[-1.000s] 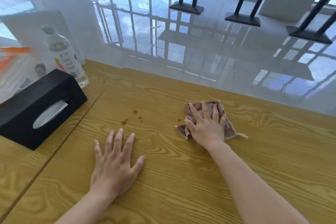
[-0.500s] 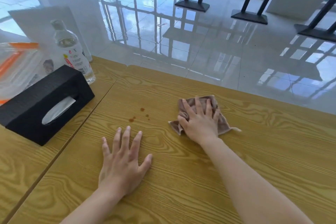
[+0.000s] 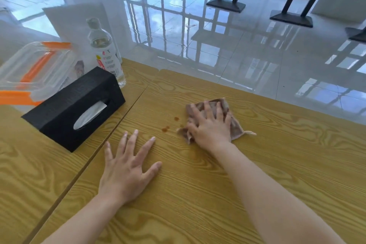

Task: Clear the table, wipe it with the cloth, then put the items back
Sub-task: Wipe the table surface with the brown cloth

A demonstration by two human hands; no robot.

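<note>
My right hand [image 3: 211,127] presses flat on a brownish cloth [image 3: 234,127] on the wooden table [image 3: 287,160]. The cloth's left edge sits just beside a few small brown stains [image 3: 165,128]. My left hand [image 3: 127,168] rests flat on the table with fingers spread, nearer to me and left of the stains. A black tissue box [image 3: 77,109], a clear water bottle [image 3: 106,53] and a clear container with orange clips [image 3: 35,71] stand on the adjoining table at the left.
A seam [image 3: 126,113] runs between the two wooden tabletops. A white upright card [image 3: 75,24] stands behind the bottle. Beyond the table's far edge lies a glossy tiled floor with black table bases [image 3: 225,4].
My right hand has slid the cloth leftward, up to the brown stains. My left hand stays flat in place. The view has shifted a little.
</note>
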